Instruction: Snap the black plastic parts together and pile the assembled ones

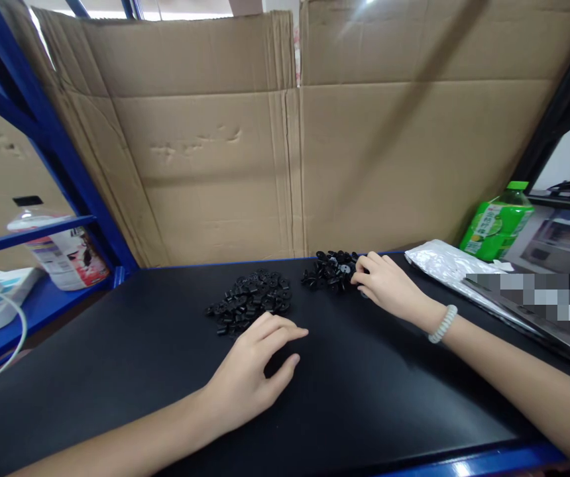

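Observation:
My left hand (258,361) hovers over the black tabletop, thumb and fingers apart, with nothing between them. Just behind it spreads a heap of small black plastic parts (252,298), short cylinders and round pieces with holes. A second heap of black parts (332,270), thin discs with what look like stems, sits farther right near the back edge. At this heap's right side is my right hand (382,281), its fingers curled together at the pieces. Whatever its fingertips grip is too small to make out. A pale beaded bracelet (443,324) circles the right wrist.
Tall cardboard sheets (205,165) stand behind the black table (130,358). On the right lie a silvery plastic bag (439,262) and a flat, partly blurred item, with a green bottle (498,222) behind. A blue shelf frame at left holds a large bottle (66,255) and a white power strip (1,305).

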Motion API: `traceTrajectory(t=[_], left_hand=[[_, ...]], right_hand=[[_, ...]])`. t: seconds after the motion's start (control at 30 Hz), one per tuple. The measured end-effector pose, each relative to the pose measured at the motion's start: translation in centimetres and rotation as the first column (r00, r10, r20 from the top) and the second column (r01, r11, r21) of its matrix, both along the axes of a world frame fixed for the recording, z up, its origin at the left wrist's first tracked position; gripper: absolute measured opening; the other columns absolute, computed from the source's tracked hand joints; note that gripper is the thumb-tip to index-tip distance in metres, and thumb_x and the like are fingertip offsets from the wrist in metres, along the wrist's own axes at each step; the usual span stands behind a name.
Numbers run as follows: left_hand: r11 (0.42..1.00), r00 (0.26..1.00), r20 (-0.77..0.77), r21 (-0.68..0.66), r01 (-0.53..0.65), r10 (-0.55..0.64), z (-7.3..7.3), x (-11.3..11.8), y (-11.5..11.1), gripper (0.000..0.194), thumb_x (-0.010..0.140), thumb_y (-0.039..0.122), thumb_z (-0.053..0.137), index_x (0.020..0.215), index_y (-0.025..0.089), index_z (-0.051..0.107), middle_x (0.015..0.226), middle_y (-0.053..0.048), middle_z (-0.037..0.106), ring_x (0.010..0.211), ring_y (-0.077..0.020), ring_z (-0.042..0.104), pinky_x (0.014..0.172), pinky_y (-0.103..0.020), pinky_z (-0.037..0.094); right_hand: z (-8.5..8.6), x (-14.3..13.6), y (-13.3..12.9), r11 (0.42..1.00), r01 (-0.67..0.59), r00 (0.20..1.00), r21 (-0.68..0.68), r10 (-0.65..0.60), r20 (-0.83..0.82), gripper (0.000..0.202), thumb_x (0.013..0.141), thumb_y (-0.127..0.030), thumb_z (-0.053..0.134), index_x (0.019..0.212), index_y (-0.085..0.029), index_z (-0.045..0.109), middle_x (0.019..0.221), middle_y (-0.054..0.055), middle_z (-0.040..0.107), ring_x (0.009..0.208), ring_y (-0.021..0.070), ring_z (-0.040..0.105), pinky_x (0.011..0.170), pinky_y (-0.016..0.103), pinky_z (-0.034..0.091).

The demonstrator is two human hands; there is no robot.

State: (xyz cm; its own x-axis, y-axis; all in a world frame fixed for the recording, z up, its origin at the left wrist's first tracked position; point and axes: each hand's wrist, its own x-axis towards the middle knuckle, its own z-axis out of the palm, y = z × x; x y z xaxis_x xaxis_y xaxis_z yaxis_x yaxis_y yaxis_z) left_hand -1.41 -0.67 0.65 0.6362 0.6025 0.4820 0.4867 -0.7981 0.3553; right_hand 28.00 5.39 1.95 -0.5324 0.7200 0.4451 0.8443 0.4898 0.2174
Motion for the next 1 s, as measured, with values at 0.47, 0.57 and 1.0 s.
traceTrajectory(t=[0.47, 0.57, 1.0], left_hand=[[0.999, 0.999, 0.009, -0.018, 0.038, -0.038, 0.1, -0.1, -0.4, 0.03, 0.088, 0.012, 0.051, 0.115, 0.023, 0.06, 0.106, -0.005, 0.062, 0.097, -0.0176, 0.059, 0.09, -0.033, 0.048], [0.998, 0.998, 0.016, -0.024, 0.061, -0.06, 0.0, -0.1, -0.5, 0.03, 0.088, 0.012, 0.051, 0.115, 0.023, 0.059, 0.105, -0.005, 0.062, 0.097, -0.017, 0.058, 0.088, -0.031, 0.048], [0.994, 0.995, 0.024, -0.048, 0.094, -0.093, 0.2, 0.2, -0.7, 0.032, 0.087, 0.009, 0.052, 0.115, 0.023, 0.059, 0.105, -0.004, 0.061, 0.095, -0.015, 0.059, 0.086, -0.026, 0.049]], right_hand=[[3.8, 5.8, -0.5, 0.974, 0.094, 0.964, -0.208, -0.141, -0.226, 0.013, 0.086, -0.025, 0.052, 0.089, -0.019, 0.064, 0.082, 0.004, 0.068, 0.073, 0.018, 0.061, 0.068, 0.029, 0.046], [4.5, 7.3, -1.1, 0.922, 0.143, 0.95, -0.36, -0.229, -0.21, 0.014, 0.081, -0.029, 0.055, 0.08, -0.02, 0.066, 0.066, 0.001, 0.067, 0.059, 0.0155, 0.06, 0.056, 0.025, 0.044], [4.3, 4.4, -2.1, 0.91, 0.159, 0.909, -0.382, -0.286, -0.304, 0.011, 0.077, -0.019, 0.053, 0.07, -0.019, 0.061, 0.057, -0.001, 0.065, 0.052, 0.0142, 0.06, 0.052, 0.024, 0.042]])
